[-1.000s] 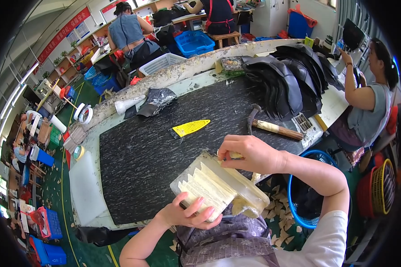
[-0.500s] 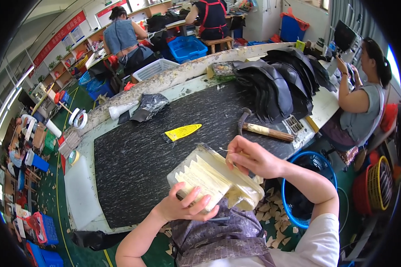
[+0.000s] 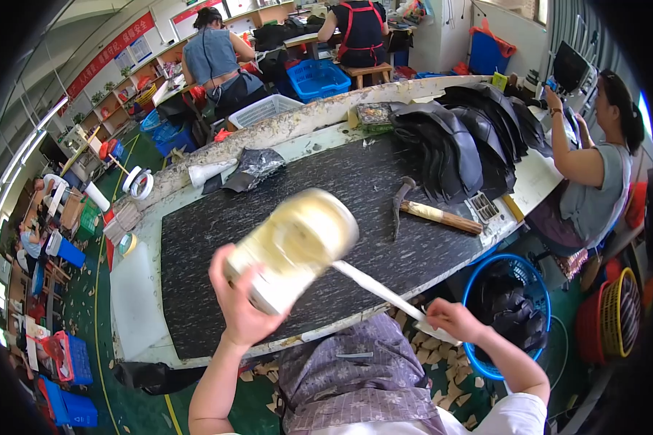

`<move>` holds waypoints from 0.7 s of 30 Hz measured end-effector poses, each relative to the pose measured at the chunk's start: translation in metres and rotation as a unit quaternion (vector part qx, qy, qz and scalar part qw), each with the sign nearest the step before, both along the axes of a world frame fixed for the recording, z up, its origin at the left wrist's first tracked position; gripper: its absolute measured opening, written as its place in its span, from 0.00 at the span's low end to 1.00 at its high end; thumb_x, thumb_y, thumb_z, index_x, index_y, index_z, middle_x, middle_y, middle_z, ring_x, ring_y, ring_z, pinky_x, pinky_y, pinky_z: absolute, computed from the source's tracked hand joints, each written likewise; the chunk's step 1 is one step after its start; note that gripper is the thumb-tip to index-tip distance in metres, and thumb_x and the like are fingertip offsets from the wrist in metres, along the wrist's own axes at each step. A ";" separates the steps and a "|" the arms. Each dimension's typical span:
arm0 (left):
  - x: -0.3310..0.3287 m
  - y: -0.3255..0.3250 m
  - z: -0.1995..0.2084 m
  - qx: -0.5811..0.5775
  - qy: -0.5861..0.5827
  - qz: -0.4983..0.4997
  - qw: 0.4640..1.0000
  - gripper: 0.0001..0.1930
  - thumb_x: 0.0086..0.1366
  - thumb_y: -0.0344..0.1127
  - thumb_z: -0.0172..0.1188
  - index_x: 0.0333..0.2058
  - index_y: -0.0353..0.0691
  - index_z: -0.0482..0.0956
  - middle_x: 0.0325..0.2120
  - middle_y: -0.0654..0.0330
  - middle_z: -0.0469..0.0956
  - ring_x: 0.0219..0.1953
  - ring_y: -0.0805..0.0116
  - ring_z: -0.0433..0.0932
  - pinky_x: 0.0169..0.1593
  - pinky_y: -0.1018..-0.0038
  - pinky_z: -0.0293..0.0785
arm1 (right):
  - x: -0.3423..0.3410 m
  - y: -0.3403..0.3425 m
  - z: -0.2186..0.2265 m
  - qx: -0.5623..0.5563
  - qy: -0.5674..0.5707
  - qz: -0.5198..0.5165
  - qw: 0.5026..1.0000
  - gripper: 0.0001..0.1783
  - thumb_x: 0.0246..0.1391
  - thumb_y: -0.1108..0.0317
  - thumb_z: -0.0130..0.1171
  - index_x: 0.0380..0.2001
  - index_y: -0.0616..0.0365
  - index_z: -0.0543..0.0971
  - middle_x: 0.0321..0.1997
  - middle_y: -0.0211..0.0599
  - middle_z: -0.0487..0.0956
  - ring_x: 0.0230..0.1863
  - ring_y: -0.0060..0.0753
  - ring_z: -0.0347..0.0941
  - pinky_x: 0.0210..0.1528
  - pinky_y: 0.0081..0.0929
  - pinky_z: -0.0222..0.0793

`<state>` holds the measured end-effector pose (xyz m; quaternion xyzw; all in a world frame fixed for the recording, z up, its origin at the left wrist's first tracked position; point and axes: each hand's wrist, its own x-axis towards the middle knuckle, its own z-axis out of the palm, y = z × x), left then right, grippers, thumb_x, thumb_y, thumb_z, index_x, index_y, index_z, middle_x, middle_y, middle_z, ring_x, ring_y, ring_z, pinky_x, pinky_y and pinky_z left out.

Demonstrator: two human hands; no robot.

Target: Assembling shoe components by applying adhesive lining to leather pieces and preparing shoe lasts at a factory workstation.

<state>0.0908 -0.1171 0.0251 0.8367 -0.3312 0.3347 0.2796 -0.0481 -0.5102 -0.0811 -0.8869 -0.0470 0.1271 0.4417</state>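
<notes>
My left hand (image 3: 245, 297) is closed around one end of a cream-coloured, box-like plastic container (image 3: 305, 232), raised and tilted above the bench and smeared by motion. Its contents cannot be made out. My right hand (image 3: 455, 321) pinches a long whitish strip (image 3: 381, 290), which slants from the container's lower right edge down to my fingers and a little past them. Whether the strip still touches the container is unclear. Beyond the container, to the right, a hammer (image 3: 441, 216) with a wooden handle lies on the black speckled mat (image 3: 203, 290).
Stacked black leather-like pieces (image 3: 442, 145) lie at the bench's far right. A blue basket (image 3: 511, 312) holding black pieces stands right of my right hand. Crumpled black sheeting (image 3: 255, 170) lies far left on the mat. Scraps (image 3: 453, 377) litter the floor. A co-worker (image 3: 595, 167) sits at right.
The container has swung up and left in my left hand, over where the yellow piece showed on the mat. My right hand has moved down and right, drawing out the whitish strip.
</notes>
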 end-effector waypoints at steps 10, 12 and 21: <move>-0.001 0.017 -0.013 -0.128 0.126 0.069 0.981 0.46 0.44 0.40 0.75 0.59 0.44 0.58 0.61 0.45 0.48 0.63 0.47 0.52 0.63 0.54 0.54 | -0.015 -0.043 -0.101 0.234 -0.035 -0.315 0.919 0.10 0.46 0.81 0.61 0.30 0.57 0.72 0.25 0.24 0.71 0.27 0.15 0.70 0.28 0.17 0.71; -0.007 0.012 -0.007 -0.115 0.101 0.095 0.984 0.46 0.44 0.41 0.75 0.60 0.44 0.58 0.62 0.44 0.46 0.64 0.46 0.51 0.64 0.53 0.53 | -0.007 -0.032 -0.077 0.247 -0.045 -0.346 0.904 0.16 0.41 0.85 0.60 0.31 0.56 0.69 0.24 0.23 0.65 0.22 0.13 0.65 0.23 0.14 0.72; -0.060 -0.006 -0.069 -0.007 -0.227 0.162 0.960 0.22 0.51 0.36 0.71 0.44 0.42 0.74 0.54 0.42 0.64 0.51 0.42 0.68 0.52 0.51 0.68 | -0.020 -0.021 0.002 -0.182 -0.247 -0.152 0.939 0.25 0.37 0.81 0.52 0.44 0.56 0.74 0.43 0.35 0.79 0.42 0.45 0.73 0.43 0.32 0.69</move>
